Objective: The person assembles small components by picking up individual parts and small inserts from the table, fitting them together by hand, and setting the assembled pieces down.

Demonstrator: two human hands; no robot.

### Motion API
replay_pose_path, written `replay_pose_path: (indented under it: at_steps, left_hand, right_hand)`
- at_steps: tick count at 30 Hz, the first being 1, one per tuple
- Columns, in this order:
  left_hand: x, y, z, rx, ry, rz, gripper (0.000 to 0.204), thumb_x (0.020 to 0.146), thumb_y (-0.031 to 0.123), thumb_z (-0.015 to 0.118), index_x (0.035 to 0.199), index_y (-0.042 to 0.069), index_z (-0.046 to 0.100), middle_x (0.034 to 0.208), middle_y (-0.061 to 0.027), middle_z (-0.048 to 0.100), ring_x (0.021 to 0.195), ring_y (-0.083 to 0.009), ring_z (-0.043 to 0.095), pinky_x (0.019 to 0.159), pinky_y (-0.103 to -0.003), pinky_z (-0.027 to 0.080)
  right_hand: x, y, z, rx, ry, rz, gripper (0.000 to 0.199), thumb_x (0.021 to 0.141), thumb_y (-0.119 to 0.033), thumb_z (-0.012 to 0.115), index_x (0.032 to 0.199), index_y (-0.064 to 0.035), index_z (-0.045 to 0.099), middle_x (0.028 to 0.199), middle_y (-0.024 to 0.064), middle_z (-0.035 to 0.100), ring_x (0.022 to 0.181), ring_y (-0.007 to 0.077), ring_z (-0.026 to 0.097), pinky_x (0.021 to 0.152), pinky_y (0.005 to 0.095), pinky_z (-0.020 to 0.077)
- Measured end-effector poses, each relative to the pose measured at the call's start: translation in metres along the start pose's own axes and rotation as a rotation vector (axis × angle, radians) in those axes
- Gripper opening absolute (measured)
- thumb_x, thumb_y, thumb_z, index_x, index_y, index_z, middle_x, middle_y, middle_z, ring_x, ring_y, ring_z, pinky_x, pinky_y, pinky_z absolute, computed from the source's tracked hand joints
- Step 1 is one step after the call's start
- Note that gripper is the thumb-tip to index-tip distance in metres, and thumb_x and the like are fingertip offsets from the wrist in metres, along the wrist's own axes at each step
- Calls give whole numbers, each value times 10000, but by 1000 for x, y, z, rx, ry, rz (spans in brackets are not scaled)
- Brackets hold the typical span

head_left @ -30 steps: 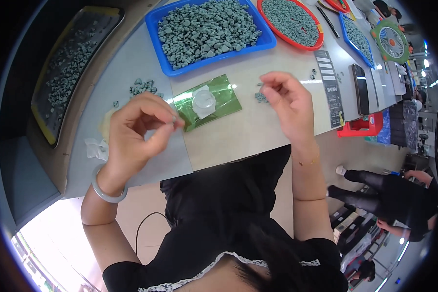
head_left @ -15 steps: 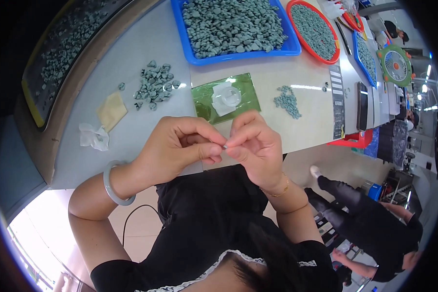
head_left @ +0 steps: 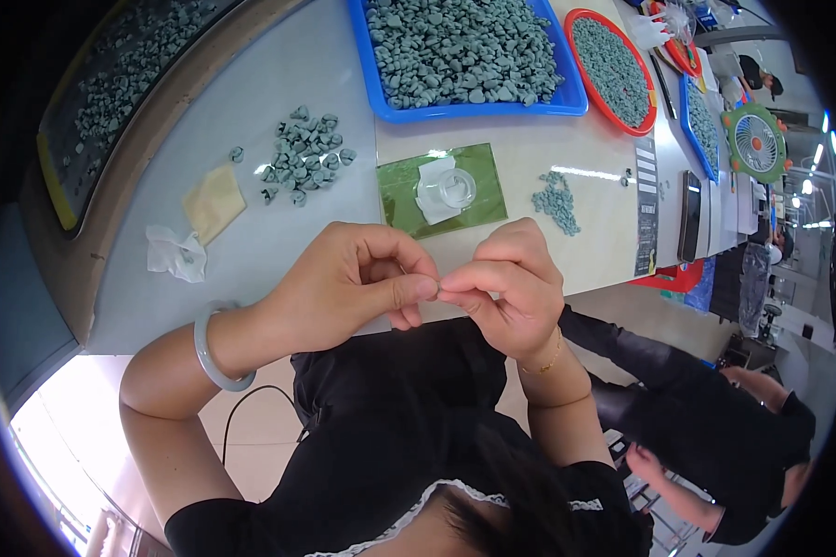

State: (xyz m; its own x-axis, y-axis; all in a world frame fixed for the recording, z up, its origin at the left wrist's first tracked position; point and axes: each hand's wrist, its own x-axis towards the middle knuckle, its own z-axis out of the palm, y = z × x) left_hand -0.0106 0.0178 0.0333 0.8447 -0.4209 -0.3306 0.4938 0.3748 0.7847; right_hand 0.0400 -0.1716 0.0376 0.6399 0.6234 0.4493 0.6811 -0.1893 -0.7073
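Small piece (head_left: 439, 290) pinched between both hands (head_left: 437, 288)

Whatever sits pinched between the left hand (head_left: 344, 288) and right hand (head_left: 511, 292) is too small to make out, buried behind the fingertips (head_left: 427, 290). The blue tray (head_left: 381, 65) runs off the top edge. The small grey pile (head_left: 555, 200) blurs into specks.

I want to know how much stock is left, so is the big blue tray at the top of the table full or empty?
Full. The blue tray is heaped nearly edge to edge with grey-green stones, and almost none of its floor shows.
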Motion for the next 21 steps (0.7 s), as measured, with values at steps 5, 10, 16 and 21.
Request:
replay_pose_path:
  at_steps: [5, 10, 16, 21]
  left_hand:
    - [2, -2, -4, 30, -10, 75, 135, 805, 15, 619, 920, -40, 572, 853, -83, 611, 787, -152, 633, 709, -238, 513]
    - [1, 3, -7, -51, 124, 64, 239, 769, -45, 627, 1001, -43, 571, 997, -110, 601, 897, -177, 627, 789, -246, 489]
    - [1, 2, -11, -161, 158, 137, 256, 757, -43, 643, 995, -26, 550, 984, -105, 600, 893, -173, 628, 797, -243, 489]
    - [0, 2, -16, -140, 200, 122, 241, 759, -22, 655, 976, -22, 549, 964, -98, 601, 891, -176, 629, 803, -241, 490]
  right_hand:
    - [12, 7, -9, -40, -9, -24, 180, 595, -51, 738, 745, -79, 643, 738, 30, 521, 686, 205, 485, 592, 299, 392]
    - [25, 30, -16, -300, 30, -14, 176, 600, -2, 722, 745, -47, 633, 742, 36, 516, 722, 201, 480, 616, 293, 391]
    - [33, 30, -16, -423, -26, -89, 184, 568, -15, 723, 723, -58, 634, 719, 30, 517, 709, 209, 467, 609, 299, 386]
    - [37, 32, -12, -437, -50, -107, 186, 561, -29, 726, 720, -62, 635, 704, 25, 516, 702, 207, 460, 608, 301, 381]
